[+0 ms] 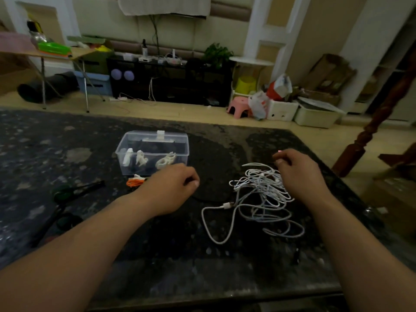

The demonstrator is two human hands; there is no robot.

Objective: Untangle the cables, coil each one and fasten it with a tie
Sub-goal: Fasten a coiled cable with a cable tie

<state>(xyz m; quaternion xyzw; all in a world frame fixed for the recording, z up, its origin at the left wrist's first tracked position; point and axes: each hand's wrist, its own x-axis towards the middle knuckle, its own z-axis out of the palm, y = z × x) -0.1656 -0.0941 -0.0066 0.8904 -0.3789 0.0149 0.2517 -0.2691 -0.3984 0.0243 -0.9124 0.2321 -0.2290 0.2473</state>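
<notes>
Head | L hand (171, 190) grip loosely curled, empty | R hand (299, 174) over cables (261, 192), grip unclear (blur)

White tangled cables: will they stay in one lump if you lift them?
Probably not. The tangled white cables lie in thin, loose loops, so they'd likely droop and trail. They look light. The white plug end sticking out might snag.

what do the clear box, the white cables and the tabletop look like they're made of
Box: clear rigid plastic, glossy; its contents show through the walls. White cables: probably rubbery plastic sheathing, matte; they bend in loose loops, though blur hides any weave. Tabletop: looks like dark polished stone, speckled with pale patches; could be a laminate.
</notes>
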